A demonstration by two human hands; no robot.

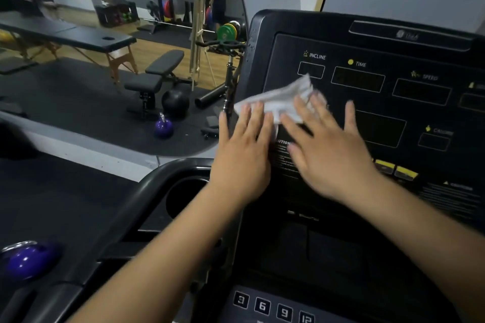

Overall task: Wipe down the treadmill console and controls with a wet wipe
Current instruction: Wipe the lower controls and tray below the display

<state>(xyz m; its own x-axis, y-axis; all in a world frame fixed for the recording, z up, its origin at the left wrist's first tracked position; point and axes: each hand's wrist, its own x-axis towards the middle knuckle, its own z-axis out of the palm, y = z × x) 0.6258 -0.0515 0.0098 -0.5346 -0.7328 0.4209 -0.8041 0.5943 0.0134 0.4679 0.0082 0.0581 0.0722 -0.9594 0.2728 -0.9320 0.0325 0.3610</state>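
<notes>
Your left hand (244,147): fingers straight, flat on the left edge of the wet wipe (282,98); your right hand (330,149): fingers spread, blurred, pressing its right part. Wipe: crumpled white sheet on the treadmill console (301,26), just below the INCLINE window (311,70). Further out: numbered buttons (273,308) below, cup holder (183,191) left.
</notes>
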